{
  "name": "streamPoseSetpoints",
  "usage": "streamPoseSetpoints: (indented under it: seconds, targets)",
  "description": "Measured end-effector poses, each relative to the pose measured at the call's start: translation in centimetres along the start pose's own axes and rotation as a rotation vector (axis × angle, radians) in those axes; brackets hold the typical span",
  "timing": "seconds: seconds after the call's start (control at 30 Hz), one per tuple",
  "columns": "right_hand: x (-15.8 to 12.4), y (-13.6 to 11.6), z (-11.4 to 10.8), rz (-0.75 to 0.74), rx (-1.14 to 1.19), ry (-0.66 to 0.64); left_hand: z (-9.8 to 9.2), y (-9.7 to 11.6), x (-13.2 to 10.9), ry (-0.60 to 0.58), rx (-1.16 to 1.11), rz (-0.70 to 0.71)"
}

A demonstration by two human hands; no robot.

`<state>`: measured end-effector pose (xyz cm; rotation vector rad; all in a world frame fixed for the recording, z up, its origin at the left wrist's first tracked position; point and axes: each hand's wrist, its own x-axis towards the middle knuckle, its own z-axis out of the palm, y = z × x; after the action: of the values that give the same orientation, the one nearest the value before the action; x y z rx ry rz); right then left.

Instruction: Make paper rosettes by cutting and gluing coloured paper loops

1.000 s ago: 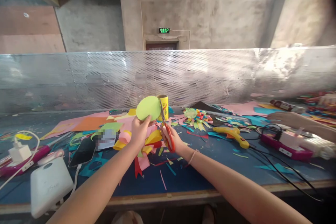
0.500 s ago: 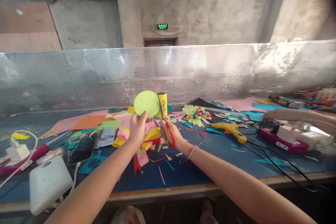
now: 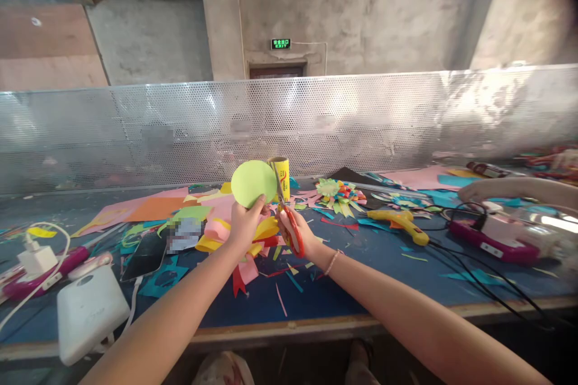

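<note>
A light green paper circle [image 3: 253,183] is pinched by its lower edge in my left hand [image 3: 246,222], above the table. My right hand [image 3: 298,234] grips red-handled scissors [image 3: 295,239], their blades pointing up along the circle's right edge. Whether the blades touch the paper I cannot tell. Behind them stands a yellow tube [image 3: 283,177], partly covered by the scissors. Beneath my left hand lies a pile of pink and yellow paper loops [image 3: 217,231], with a red ribbon-like tail [image 3: 238,281] sticking out toward me.
A yellow glue gun [image 3: 400,224] lies to the right, its cord trailing off the front edge. Purple power strips [image 3: 494,243], a phone [image 3: 144,254] and a white power bank [image 3: 93,316] flank the work. At the far right another person's hand [image 3: 474,191] reaches over the table. Paper scraps are scattered around.
My left hand has turned slightly, and the green circle sits a little lower. The scissors stay at its right edge. The other person's hand has shifted at the right.
</note>
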<state>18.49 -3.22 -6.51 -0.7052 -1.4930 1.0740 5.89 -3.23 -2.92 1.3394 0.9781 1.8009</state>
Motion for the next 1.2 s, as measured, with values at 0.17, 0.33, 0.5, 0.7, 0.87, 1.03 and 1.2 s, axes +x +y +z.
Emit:
streamPoseSetpoints:
  seconds: [0.17,0.33,0.5,0.7,0.87,1.03,1.2]
  targets:
    - [0.4,0.5,0.1,0.082,-0.004,0.060,-0.1,0.4,-0.2,-0.018,0.052,0.034]
    - [0.5,0.9,0.1,0.110,-0.085,0.100,-0.3,0.6,0.2,0.048,-0.041,0.027]
    - [0.4,0.8,0.2,0.125,-0.060,0.103,-0.3,0.8,0.8,0.121,-0.134,0.080]
    - [-0.1,-0.2,0.6,0.114,0.050,0.018,0.1,0.4,0.3,0.074,-0.036,0.036]
    - [-0.2,-0.7,0.7,0.122,0.102,-0.006,0.2,0.0,-0.1,0.045,0.019,0.027]
    - [0.1,-0.7,1.0,0.162,0.083,0.052,0.2,0.0,-0.2,0.054,-0.007,0.033]
    - [0.2,-0.2,0.8,0.130,-0.002,0.054,0.1,0.4,0.0,0.059,-0.057,0.040]
